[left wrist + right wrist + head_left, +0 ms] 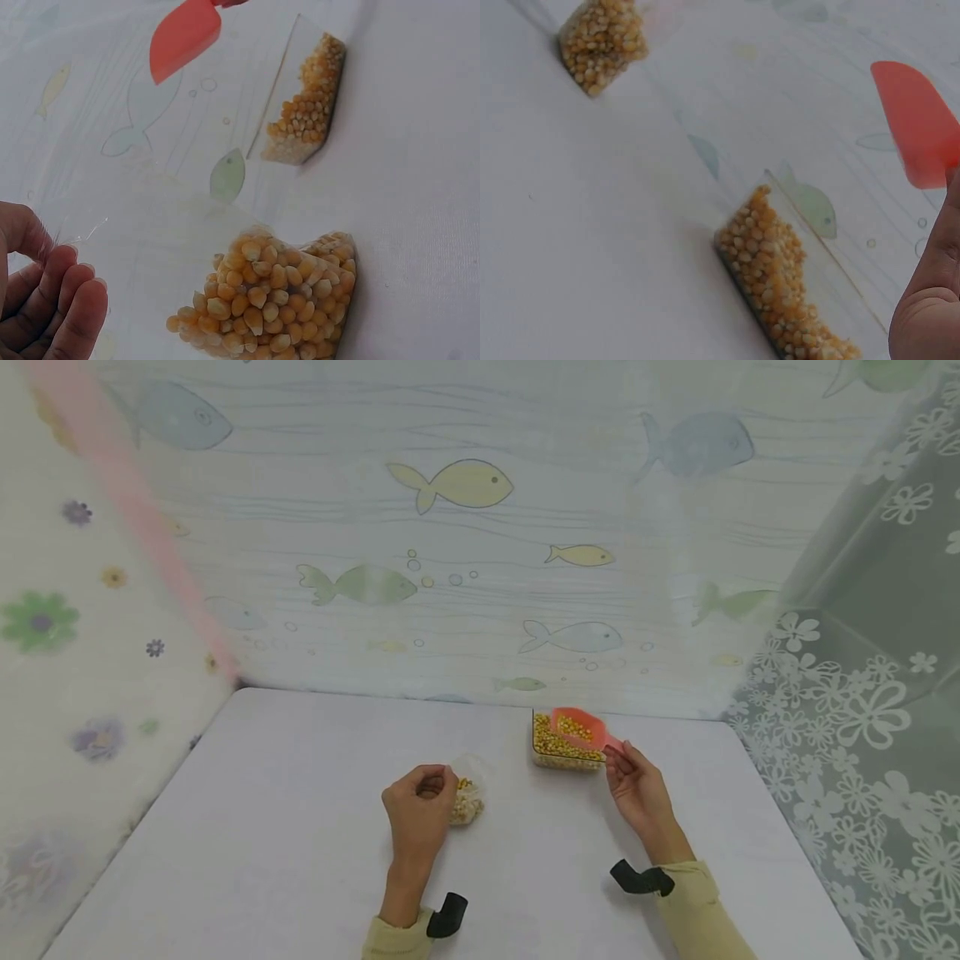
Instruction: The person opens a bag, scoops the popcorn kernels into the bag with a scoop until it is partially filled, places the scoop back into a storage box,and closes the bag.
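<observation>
— What's the left hand (418, 800) got?

— A small clear bag (468, 795) with corn kernels at its bottom. The fingers are curled and pinch the bag's upper edge, holding it open; the bag stands on the worktop (285, 827) just to the right of that hand. From the left wrist view the kernels (266, 300) fill only the lower part, and the film above them is see-through.

— And the right hand (637, 787)?

— It grips the handle of a red scoop (579, 728) between fingertips and thumb. The scoop carries a load of kernels and hangs over a clear box (564, 748), just ahead and to the left of that hand.

— What's in the box?

— More corn, heaped along its bottom. The box sits on the worktop, near the far edge, apart from the bag.

— How do the two hands lie to each other?

— Well apart, the left nearer to the person, the right further forward. Each wrist wears a black strap over a pale sleeve.
</observation>
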{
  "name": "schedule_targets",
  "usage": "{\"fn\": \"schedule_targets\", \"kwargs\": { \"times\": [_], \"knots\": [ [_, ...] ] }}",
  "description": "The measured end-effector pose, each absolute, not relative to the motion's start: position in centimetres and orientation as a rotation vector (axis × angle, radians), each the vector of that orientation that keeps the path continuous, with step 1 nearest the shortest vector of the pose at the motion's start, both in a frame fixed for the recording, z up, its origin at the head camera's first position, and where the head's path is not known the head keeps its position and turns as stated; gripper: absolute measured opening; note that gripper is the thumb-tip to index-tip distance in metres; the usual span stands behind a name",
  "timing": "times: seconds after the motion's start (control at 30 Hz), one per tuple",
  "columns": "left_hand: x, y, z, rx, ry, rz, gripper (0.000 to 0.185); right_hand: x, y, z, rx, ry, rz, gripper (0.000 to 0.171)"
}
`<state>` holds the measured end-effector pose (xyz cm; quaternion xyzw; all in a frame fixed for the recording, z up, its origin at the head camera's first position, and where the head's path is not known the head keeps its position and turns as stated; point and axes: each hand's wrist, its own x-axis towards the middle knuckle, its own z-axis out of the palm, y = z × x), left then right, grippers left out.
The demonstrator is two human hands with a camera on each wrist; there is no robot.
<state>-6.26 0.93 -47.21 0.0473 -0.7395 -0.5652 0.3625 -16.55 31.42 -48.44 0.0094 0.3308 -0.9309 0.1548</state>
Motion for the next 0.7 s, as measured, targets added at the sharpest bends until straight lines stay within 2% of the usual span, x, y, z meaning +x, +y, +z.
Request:
{"fn": "schedule_targets", "kwargs": {
  "times": [0.17, 0.57, 0.7],
  "knots": [
    [-6.3, 1.0, -47.2, 0.116, -1.892, -1.452, 0.01, -15.8, 30.9, -47.9, 0.015, 0.955, -2.652, 0.035],
    [-5.9, 1.6, -45.7, 0.147, -1.91, -1.435, 0.007, -14.6, 30.0, -47.3, -0.03, 1.006, -2.611, 0.039],
    [-6.1, 1.5, -46.4, 0.142, -1.905, -1.431, 0.008, -14.2, 29.4, -47.0, -0.075, 0.994, -2.6, 0.041]
  ]
}}
